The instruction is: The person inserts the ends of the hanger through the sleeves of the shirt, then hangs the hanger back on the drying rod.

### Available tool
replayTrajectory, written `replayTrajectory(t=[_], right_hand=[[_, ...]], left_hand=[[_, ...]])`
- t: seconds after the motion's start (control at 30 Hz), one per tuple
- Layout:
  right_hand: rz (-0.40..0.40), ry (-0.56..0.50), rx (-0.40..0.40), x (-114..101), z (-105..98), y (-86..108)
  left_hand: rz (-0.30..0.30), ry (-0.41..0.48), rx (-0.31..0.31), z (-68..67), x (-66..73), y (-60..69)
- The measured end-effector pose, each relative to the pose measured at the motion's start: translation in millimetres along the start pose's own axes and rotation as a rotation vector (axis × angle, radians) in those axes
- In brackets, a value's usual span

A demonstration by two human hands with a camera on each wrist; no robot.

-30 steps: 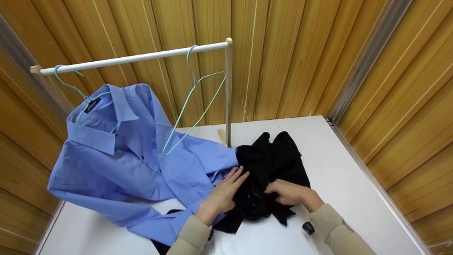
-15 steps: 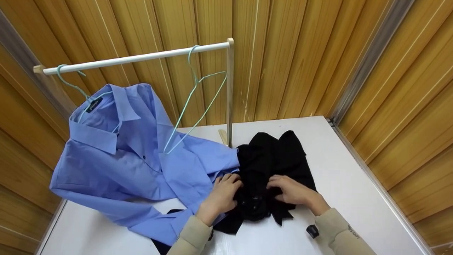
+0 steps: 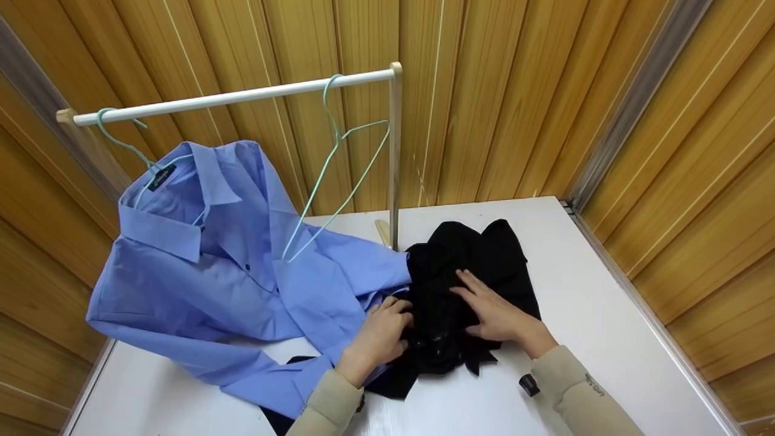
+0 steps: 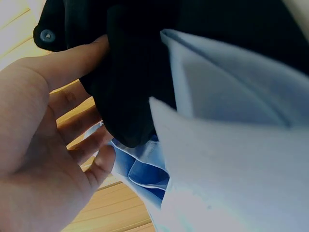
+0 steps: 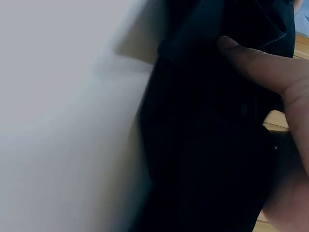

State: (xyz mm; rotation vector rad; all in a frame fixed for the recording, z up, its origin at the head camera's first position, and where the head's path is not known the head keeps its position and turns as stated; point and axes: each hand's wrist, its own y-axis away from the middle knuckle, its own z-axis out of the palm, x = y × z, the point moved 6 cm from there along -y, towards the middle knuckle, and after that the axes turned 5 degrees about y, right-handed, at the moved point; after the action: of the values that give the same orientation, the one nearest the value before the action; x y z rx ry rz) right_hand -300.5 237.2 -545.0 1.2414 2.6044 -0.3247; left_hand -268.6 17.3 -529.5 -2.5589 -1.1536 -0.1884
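Note:
A black garment [image 3: 493, 254] lies bunched on the white table beside the sleeve of a blue shirt [image 3: 242, 297]. My left hand [image 3: 376, 333] holds the garment's left edge with curled fingers. In the left wrist view the thumb lies on the black cloth, the other fingers are behind it, and a dark button [image 4: 48, 36] shows nearby. My right hand [image 3: 499, 313] rests on the middle of the garment with fingers extended and spread. The right wrist view shows its thumb on the cloth; the other fingers are mostly hidden. The blue shirt hangs on a mint-green hanger [image 3: 124, 145].
A rack with a white rail [image 3: 242, 97] and wooden posts [image 3: 394, 163] stands on the table. A second mint hanger [image 3: 312, 194] hangs bare on it, touching the shirt's sleeve. More black cloth [image 3: 275, 419] shows under the shirt. Wood-panelled walls enclose the back and sides.
My left fingers have gone from lying straight to curling at the garment's edge. My right hand has loosened from the cloth and spread its fingers farther up it. The garment's top is spread flatter.

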Motion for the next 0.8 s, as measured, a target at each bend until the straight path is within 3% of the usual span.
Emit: replayTrajectory(t=[0.13, 0.3, 0.4, 0.57, 0.67, 0.8], right_hand=[[0.016, -0.010, -0.066, 0.6, 7.2, 4.4], [-0.018, 0.004, -0.024, -2.6, 5.8, 1.8], [-0.082, -0.011, 0.013, -6.3, 4.3, -1.9], [-0.216, -0.053, 0.044, -15.4, 3.1, -4.1], [-0.244, -0.064, 0.015, -20.1, 3.5, -3.6], [-0.218, -0.047, -0.062, -24.0, 5.7, -2.2]], left_hand=[[0.021, -0.006, -0.008, 2.3, 1.8, 1.9], [0.031, -0.010, 0.007, 0.9, 2.5, 3.3], [0.019, -0.024, 0.011, 0.4, 2.2, 3.1], [-0.032, -0.042, -0.040, 3.1, 2.7, 3.0], [-0.046, -0.034, -0.070, 4.6, 5.1, 2.3], [-0.047, -0.039, -0.089, 9.0, 7.8, 0.4]])
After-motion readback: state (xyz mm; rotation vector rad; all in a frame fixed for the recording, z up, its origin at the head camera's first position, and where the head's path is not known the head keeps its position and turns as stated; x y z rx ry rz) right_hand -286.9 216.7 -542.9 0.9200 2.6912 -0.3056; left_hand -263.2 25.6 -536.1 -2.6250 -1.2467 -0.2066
